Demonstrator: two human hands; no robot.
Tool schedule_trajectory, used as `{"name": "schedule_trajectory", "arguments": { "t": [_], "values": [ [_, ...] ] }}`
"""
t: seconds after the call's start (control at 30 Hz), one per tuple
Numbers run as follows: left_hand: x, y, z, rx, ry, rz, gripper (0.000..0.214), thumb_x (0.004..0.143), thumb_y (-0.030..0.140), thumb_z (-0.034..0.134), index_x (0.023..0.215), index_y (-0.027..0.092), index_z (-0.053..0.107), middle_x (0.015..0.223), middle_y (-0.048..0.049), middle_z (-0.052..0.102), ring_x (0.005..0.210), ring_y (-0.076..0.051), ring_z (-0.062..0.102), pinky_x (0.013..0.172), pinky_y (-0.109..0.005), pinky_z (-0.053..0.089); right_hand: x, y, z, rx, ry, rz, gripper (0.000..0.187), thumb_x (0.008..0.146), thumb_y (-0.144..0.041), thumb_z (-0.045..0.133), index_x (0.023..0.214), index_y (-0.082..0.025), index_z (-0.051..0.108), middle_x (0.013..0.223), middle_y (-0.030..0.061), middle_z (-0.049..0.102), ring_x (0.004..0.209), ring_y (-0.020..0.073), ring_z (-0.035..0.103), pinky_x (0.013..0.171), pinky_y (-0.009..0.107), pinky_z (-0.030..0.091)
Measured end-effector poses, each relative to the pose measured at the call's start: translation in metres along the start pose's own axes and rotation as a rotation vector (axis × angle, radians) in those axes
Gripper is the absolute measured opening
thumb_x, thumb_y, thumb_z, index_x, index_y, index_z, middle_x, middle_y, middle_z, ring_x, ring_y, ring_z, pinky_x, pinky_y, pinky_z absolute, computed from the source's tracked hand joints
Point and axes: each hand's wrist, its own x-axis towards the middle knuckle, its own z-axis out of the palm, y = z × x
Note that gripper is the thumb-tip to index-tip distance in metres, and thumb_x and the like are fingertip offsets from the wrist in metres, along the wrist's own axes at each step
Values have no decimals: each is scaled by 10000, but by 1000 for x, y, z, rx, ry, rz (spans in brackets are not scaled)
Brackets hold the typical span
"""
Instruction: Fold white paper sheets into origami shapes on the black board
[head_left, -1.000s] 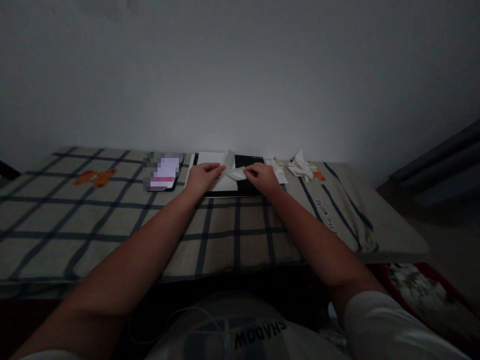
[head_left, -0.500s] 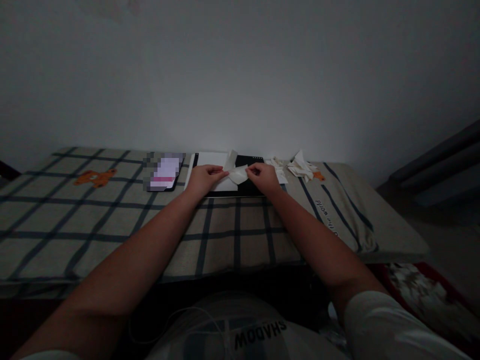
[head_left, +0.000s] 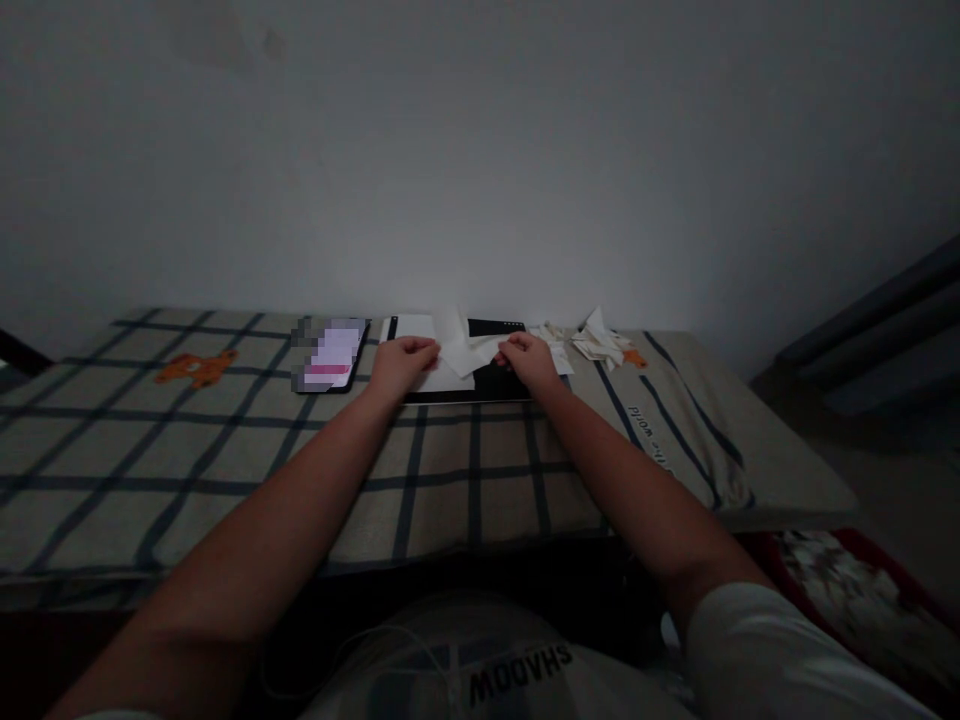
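Note:
A small sheet of white paper point(head_left: 465, 350) is held between both my hands above a black board point(head_left: 491, 380) that lies on the checked cloth. My left hand point(head_left: 401, 362) pinches the paper's left edge with closed fingers. My right hand point(head_left: 529, 358) pinches its right edge. The paper is partly folded, with one corner standing up. A white sheet point(head_left: 412, 328) lies flat on the left half of the black board, under my left hand.
A phone with a lit screen point(head_left: 331, 355) lies left of the board. A heap of folded white paper pieces point(head_left: 592, 340) sits to the right. The checked cloth point(head_left: 225, 450) bears an orange bear print point(head_left: 196, 368). A wall rises right behind.
The paper has been opened wider between my hands and now shows a broader flap. My view has tilted slightly, so everything sits a little lower in the picture.

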Motion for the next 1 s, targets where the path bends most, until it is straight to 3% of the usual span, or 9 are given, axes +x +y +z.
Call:
{"name": "schedule_trajectory", "arguments": {
  "t": [0.2,0.27,0.4,0.53,0.6,0.77,1.0],
  "values": [
    [0,1,1,-48,-9,-6,195,714,326,745,811,157,732,785,-72,756,688,-168,712,731,-296,572,2,5,-7,-256,51,-137,147,778,-292,593,665,-199,591,640,-14,595,665,157,576,682,284,474],
    [-3,4,1,-19,-20,15,179,705,321,750,785,163,724,782,-70,756,686,-171,712,727,-295,569,3,7,-9,-309,70,-192,111,767,-280,618,813,-183,647,711,-4,601,685,161,565,704,293,481],
    [-6,11,0,34,-28,53,187,698,326,743,778,159,719,760,-66,751,703,-189,719,730,-304,567,4,8,-13,-431,40,-408,394,742,-157,618,1134,-180,657,959,67,634,838,192,580,814,333,494],
    [-5,12,-4,43,-5,37,272,689,302,737,912,147,728,810,-70,759,722,-200,725,740,-313,575,2,6,-17,-524,-45,-540,192,815,-159,594,957,-195,719,971,86,657,980,224,583,925,375,457],
    [-2,11,-6,31,15,30,369,688,292,733,1021,133,713,840,-71,759,728,-199,727,747,-319,581,1,5,-17,-521,-61,-508,115,851,-219,604,841,-193,715,909,75,671,944,216,595,907,369,455],
    [4,15,-10,23,4,30,449,742,253,694,1160,92,660,860,-72,746,711,-167,712,765,-309,592,2,5,-19,-417,-18,-335,183,838,-330,635,741,-181,678,820,43,667,819,181,599,804,319,460],
    [16,21,-9,81,-56,18,462,805,222,652,1244,77,625,942,-95,730,699,-142,692,717,-276,584,8,10,-23,-410,-27,-134,197,808,-291,619,647,-186,663,757,13,662,793,176,608,775,305,459]
  ]
}}
